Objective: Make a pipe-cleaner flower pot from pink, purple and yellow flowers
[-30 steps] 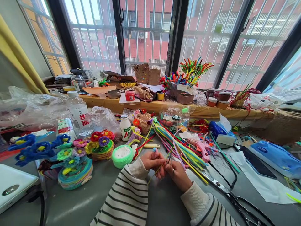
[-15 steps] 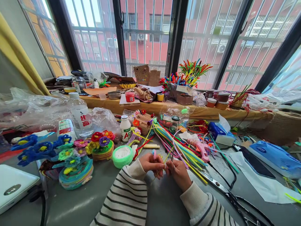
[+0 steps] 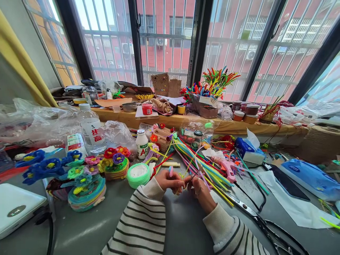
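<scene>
My left hand (image 3: 170,181) is closed in a pinch at the middle of the table, on what looks like a yellow pipe cleaner (image 3: 181,175). A small pink-and-blue fuzzy loop (image 3: 171,171) stands up at its index finger. Close beside it, my right hand (image 3: 202,194) is curled with its fingertips nearly meeting the left ones. A slim metal tool (image 3: 196,173) shows at these fingers; its kind is unclear. Just beyond the hands lies a bundle of coloured pipe cleaners (image 3: 209,166). A green roll of tape (image 3: 138,175) sits left of my left hand.
Large scissors (image 3: 248,209) lie right of my right hand, near a pink glue gun (image 3: 227,170). Pipe-cleaner flowers (image 3: 85,180), a small white bottle (image 3: 142,144) and a water bottle (image 3: 90,131) stand left. Tissues (image 3: 249,150) and a phone (image 3: 287,182) lie right.
Both hands stay close together, with the left shifted slightly left. The metal tool has tilted from upright to slanting, and the yellow strand between the hands shows less.
</scene>
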